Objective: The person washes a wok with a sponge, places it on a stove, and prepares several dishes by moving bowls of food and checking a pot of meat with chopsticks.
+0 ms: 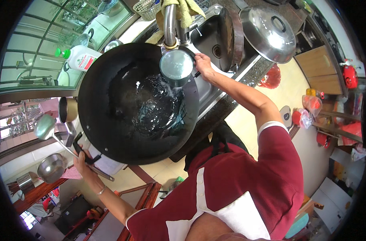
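A large black wok (94, 90) fills the middle of the view. Clear water (149, 111) ripples in its bowl. My left hand (82, 161) grips the wok's black loop handle (77, 146) at the lower left, together with the shaft of a metal ladle (45, 126); the ladle's bowl points outward, away from the wok. At the opposite rim, my right hand (204, 64) is closed around the second handle (197, 74). Over the wok's upper right hangs a round, pale-faced attachment (176, 67) below the steel faucet (170, 27), covering part of the rim.
Beyond my right hand is a steel sink (205, 42) with a thick round wooden board (235, 39) upright in it. A domed metal lid (267, 34) rests beside. A white bottle (83, 57), a small pot (69, 109) and a metal bowl (51, 168) surround the wok's left side.
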`<state>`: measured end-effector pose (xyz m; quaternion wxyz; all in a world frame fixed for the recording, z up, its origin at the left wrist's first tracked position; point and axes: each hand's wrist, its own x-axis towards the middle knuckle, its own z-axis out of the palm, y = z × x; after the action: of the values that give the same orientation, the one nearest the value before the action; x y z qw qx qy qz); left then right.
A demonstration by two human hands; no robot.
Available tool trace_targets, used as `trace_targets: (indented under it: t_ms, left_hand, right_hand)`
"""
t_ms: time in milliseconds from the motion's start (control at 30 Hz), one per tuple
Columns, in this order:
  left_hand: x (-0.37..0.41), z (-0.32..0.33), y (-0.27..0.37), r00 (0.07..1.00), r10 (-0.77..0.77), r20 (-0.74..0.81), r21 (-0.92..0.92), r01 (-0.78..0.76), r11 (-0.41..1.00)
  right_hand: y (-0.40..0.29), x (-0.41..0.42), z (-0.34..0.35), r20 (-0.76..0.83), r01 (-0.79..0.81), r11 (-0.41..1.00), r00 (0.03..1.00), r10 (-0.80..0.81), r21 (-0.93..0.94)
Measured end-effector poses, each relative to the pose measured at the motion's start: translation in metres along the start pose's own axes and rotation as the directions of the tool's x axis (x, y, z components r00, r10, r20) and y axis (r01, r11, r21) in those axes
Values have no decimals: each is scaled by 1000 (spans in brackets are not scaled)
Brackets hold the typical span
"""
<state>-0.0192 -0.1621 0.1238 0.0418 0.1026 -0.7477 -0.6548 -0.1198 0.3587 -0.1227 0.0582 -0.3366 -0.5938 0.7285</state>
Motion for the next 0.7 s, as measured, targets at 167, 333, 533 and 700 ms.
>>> trace_targets:
  t_ms: [167, 333, 533, 700]
  left_hand:
    - [-39, -7, 40, 999, 33, 21, -181, -29, 983]
    - [-76, 35, 92, 991, 86, -100, -204, -105, 973]
    - [-90, 62, 137, 984, 114, 136, -374, -55, 926]
    - [-85, 108, 187, 987, 106, 118, -218, -78, 973]
  right_hand:
    - [70, 33, 42, 84, 85, 996, 993, -82, -31]
    - [100, 30, 77, 78, 230, 971, 971, -224, -65]
    - [87, -8, 79, 164, 253, 936, 962, -217, -246]
    - [119, -9, 68, 311, 300, 908, 928, -206, -294]
